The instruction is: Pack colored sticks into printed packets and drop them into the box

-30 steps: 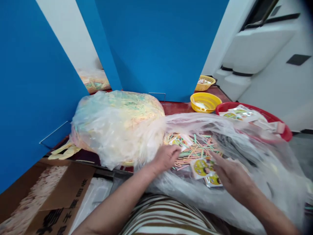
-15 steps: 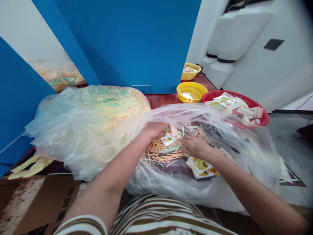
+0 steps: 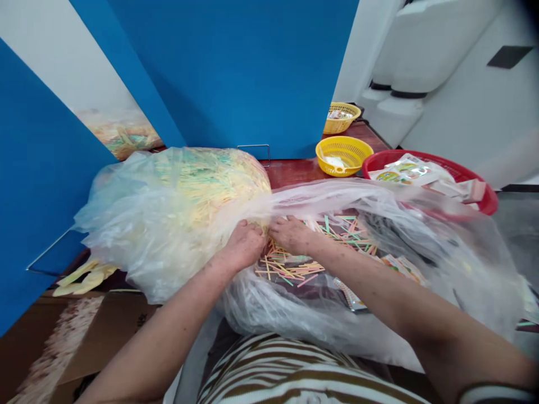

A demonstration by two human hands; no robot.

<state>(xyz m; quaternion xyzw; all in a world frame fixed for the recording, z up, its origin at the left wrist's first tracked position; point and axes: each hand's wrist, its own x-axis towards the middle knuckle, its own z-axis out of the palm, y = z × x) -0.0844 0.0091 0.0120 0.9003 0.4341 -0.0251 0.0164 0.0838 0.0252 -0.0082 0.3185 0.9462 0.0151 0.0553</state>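
Note:
A large clear plastic bag (image 3: 168, 207) full of pale yellow and green sticks lies on its side at the left, its opening spread over the table. My left hand (image 3: 247, 242) is closed at the bag's mouth, fingers curled; what it grips is hidden. Right beside it, my right hand (image 3: 290, 233) has its fingers bent down at the same spot, their tips hidden. Loose coloured sticks (image 3: 290, 270) lie below and right of my right hand. Printed packets (image 3: 403, 266) lie beyond my right forearm, and another stack (image 3: 350, 296) shows partly under it.
A red basket (image 3: 490, 199) holds printed packets at the right. Two yellow baskets (image 3: 345, 147) stand behind. Blue panels (image 3: 236, 73) rise at the back. A pale yellow glove (image 3: 86, 278) lies at the left edge, above a cardboard box (image 3: 113, 331).
My right hand has moved left, up against my left hand. My left hand has shifted slightly left and down. The packet between the hands no longer shows clearly. The view has turned a little.

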